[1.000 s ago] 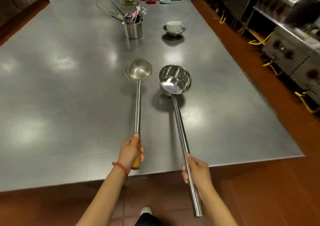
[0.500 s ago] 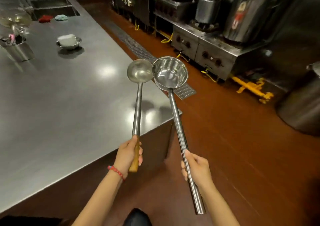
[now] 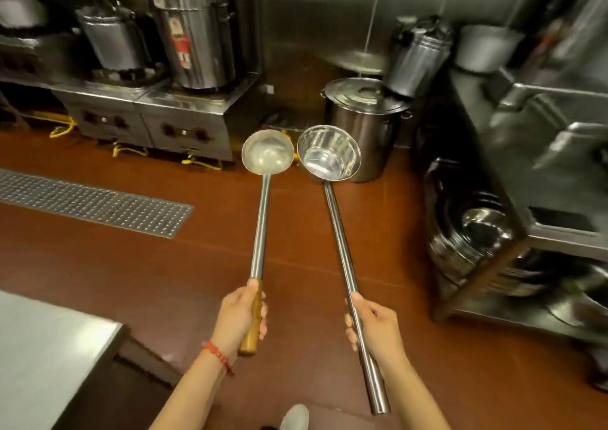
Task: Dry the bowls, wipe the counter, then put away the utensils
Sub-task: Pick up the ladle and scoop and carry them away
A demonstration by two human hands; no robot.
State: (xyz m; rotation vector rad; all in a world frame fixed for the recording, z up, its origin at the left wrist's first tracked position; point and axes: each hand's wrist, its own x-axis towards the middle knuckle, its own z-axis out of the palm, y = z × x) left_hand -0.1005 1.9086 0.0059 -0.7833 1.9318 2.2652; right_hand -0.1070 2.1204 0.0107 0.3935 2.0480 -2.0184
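My left hand point(image 3: 238, 317) grips the wooden handle end of a long steel ladle point(image 3: 267, 151), its round shallow cup held out over the red floor. My right hand point(image 3: 375, 329) grips the steel shaft of a deep scoop ladle point(image 3: 328, 153), whose bowl hangs just right of the first cup, almost touching it. Both ladles point away from me, cups up. A corner of the steel counter point(image 3: 49, 347) shows at the lower left.
A lidded stockpot point(image 3: 365, 113) stands on the floor behind the ladle cups. Burner stoves point(image 3: 148, 116) with tall pots line the back left. A rack with stacked steel bowls point(image 3: 477, 242) is on the right. A floor drain grate point(image 3: 95, 202) lies to the left.
The view has swung right, away from the counter and toward the stoves and the rack. Both hands keep the same grip on the ladles, now held over the floor.
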